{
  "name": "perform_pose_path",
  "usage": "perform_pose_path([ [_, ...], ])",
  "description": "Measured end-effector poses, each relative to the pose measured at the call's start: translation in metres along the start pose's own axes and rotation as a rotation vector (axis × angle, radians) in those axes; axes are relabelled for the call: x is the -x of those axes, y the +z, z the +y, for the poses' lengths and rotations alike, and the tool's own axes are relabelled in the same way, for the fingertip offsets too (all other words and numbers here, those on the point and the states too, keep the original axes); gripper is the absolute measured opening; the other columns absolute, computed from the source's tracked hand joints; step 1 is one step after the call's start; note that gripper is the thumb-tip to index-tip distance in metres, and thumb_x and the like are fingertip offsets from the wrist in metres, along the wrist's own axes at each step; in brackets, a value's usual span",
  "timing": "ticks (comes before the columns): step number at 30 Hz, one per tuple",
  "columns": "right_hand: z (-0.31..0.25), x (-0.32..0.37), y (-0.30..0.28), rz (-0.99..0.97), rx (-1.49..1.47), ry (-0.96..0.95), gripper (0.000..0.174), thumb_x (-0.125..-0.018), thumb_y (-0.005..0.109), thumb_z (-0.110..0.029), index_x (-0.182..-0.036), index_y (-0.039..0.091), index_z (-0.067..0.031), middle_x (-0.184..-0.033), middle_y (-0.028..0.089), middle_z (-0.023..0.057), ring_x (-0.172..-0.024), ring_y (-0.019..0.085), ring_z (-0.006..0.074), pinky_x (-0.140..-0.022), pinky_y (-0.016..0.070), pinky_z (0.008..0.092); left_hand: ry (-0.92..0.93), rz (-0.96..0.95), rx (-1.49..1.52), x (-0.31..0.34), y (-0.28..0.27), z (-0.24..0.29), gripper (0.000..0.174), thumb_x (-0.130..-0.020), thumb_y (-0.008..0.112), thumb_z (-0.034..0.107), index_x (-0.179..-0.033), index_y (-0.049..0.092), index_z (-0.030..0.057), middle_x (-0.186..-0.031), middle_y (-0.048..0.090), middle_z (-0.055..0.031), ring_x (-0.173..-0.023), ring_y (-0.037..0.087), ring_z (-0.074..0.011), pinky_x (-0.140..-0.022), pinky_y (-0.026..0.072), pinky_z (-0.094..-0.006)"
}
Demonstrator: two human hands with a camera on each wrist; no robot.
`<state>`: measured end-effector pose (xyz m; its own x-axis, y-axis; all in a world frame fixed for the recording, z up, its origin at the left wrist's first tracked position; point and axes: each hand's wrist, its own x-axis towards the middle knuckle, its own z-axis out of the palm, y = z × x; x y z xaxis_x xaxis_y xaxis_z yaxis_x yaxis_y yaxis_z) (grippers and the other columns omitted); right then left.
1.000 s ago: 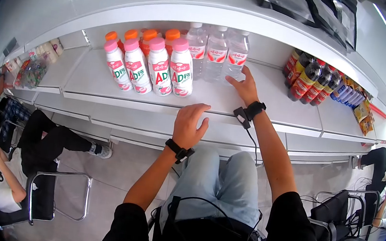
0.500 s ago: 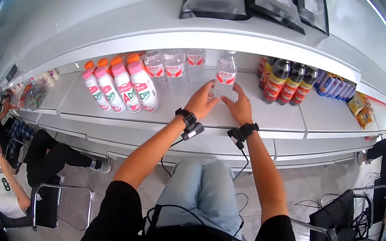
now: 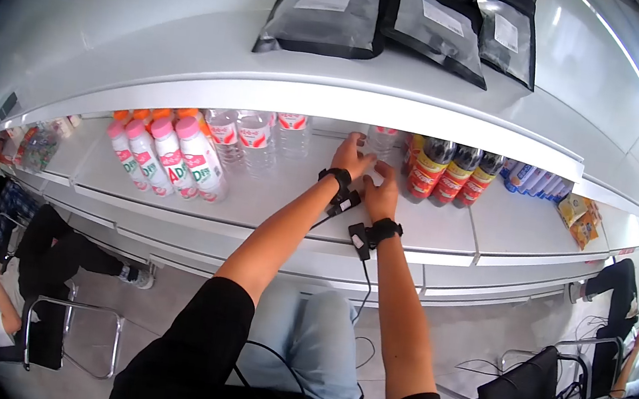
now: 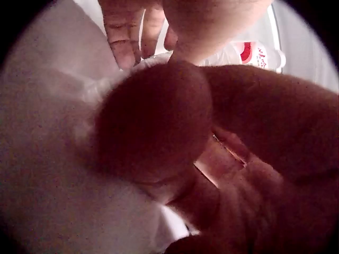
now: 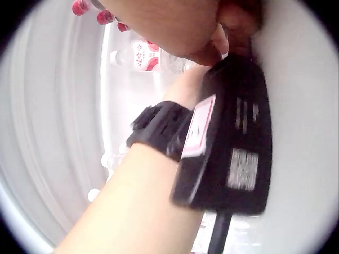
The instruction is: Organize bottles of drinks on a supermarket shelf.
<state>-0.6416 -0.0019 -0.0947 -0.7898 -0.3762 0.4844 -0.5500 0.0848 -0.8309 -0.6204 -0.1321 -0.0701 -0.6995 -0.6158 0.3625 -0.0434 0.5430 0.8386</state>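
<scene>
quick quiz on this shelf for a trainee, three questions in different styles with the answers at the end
1. True or false: the black bags lie on the shelf above the bottles.
2. What colour are the caps on the front row of white bottles?
A) blue
B) green
C) pink
3. Fill in the missing word, left or right: in the head view, the lone water bottle by the left hand stands just to the ____ of the dark bottles.

Key: 1 true; 2 C; 3 left

Left hand (image 3: 351,158) close beside right hand (image 3: 381,195)
</scene>
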Motion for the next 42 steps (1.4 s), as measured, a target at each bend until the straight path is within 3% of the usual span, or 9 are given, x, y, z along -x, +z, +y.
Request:
perform_pose_path([
  [9,-0.015,-0.002,-0.004,-0.011,0.033,0.041,0.035,-0.084,0.054,-0.002,-0.119,0.059,0.0015,-0.111,0.065,0.0247,-0.101,0.062,0.0429,-0.089,0.0492,0.0429,-0.138,-0.114,-0.013,-0.034,0.02,0.0,0.057,-0.077,0.079,0.033,-0.113,0.06,-0.0061,-0.105,0.069,-0.0171,-0.096,0.068,-0.0259,-0.085,0.0533,-0.0362],
  [13,-0.021,0.0,-0.009,-0.027,-0.039,0.042,0.034,-0.084,0.052,0.0,-0.117,0.061,0.002,-0.108,0.068,0.0211,-0.091,0.068,0.0331,-0.079,0.0533,0.0387,-0.027,-0.044,0.045,-0.026,0.018,-0.004,0.046,-0.077,0.076,0.025,-0.117,0.061,0.0064,-0.105,0.068,-0.0169,-0.095,0.067,-0.0282,-0.085,0.0529,-0.0369],
  [15,-0.036,0.0,-0.019,-0.118,-0.175,0.248,0.035,-0.084,0.051,0.001,-0.117,0.061,0.002,-0.107,0.068,0.0184,-0.085,0.07,0.0265,-0.071,0.0554,0.0356,-0.03,-0.084,0.127,-0.01,0.012,-0.002,0.046,-0.082,0.071,0.022,-0.122,0.057,0.0038,-0.111,0.066,-0.0156,-0.1,0.065,-0.0264,-0.087,0.0521,-0.0359],
  [19,-0.035,0.002,-0.019,-0.211,-0.203,0.167,0.032,-0.088,0.056,-0.004,-0.119,0.062,-0.0019,-0.111,0.068,0.0096,-0.08,0.069,0.0159,-0.054,0.0523,0.0284,-0.01,-0.058,0.35,0.046,-0.022,-0.011,0.045,-0.087,0.064,0.016,-0.128,0.05,0.0039,-0.124,0.058,-0.0133,-0.108,0.061,-0.0243,-0.088,0.0508,-0.0351],
  [22,-0.052,-0.001,-0.02,-0.428,-0.164,0.284,0.031,-0.09,0.06,-0.011,-0.121,0.062,-0.0059,-0.113,0.068,0.0052,-0.08,0.067,0.0122,-0.056,0.0496,0.0244,0.022,0.05,0.372,0.108,-0.083,0.013,0.045,-0.087,0.064,0.012,-0.129,0.049,0.0048,-0.131,0.051,-0.0123,-0.118,0.054,-0.0222,-0.087,0.0499,-0.0357],
  [25,-0.083,0.01,0.0,-0.538,-0.308,0.289,0.031,-0.091,0.061,-0.015,-0.121,0.063,-0.008,-0.112,0.068,0.0026,-0.078,0.064,0.0105,-0.058,0.0471,0.0224,0.332,0.486,-0.039,0.145,-0.133,0.025,0.059,-0.084,0.06,0.005,-0.139,0.038,0.0052,-0.143,0.036,-0.0193,-0.134,0.036,-0.0326,-0.104,0.037,-0.0409],
  [28,-0.09,0.026,0.054,-0.663,-0.412,0.253,0.04,-0.092,0.06,-0.014,-0.131,0.057,-0.0092,-0.123,0.064,0.0034,-0.078,0.062,0.0107,-0.059,0.0468,0.0231,0.26,0.592,-0.02,0.153,-0.151,0.018,0.069,-0.082,0.057,0.002,-0.145,0.028,0.0043,-0.145,0.029,-0.0262,-0.136,0.028,-0.0423,-0.114,0.0231,-0.0471],
  [35,-0.104,0.042,0.104,-0.765,-0.332,0.168,0.054,-0.093,0.054,-0.008,-0.145,0.042,-0.0107,-0.138,0.053,0.0059,-0.08,0.065,0.0125,-0.058,0.0508,0.0244,0.154,0.476,0.071,0.149,-0.167,-0.025,0.074,-0.083,0.057,0.002,-0.148,0.022,0.0034,-0.148,0.026,-0.0222,-0.135,0.031,-0.0376,-0.11,0.0316,-0.046],
  [42,-0.107,0.054,0.093,-0.621,-0.329,0.195,0.055,-0.091,0.049,0.0,-0.145,0.04,-0.007,-0.123,0.061,0.0139,-0.071,0.067,0.0165,-0.053,0.055,0.0287,0.023,0.329,0.229,0.151,-0.166,-0.026,0.073,-0.086,0.057,0.0,-0.15,0.021,0.0045,-0.148,0.03,-0.0152,-0.131,0.041,-0.0279,-0.101,0.0454,-0.0392],
])
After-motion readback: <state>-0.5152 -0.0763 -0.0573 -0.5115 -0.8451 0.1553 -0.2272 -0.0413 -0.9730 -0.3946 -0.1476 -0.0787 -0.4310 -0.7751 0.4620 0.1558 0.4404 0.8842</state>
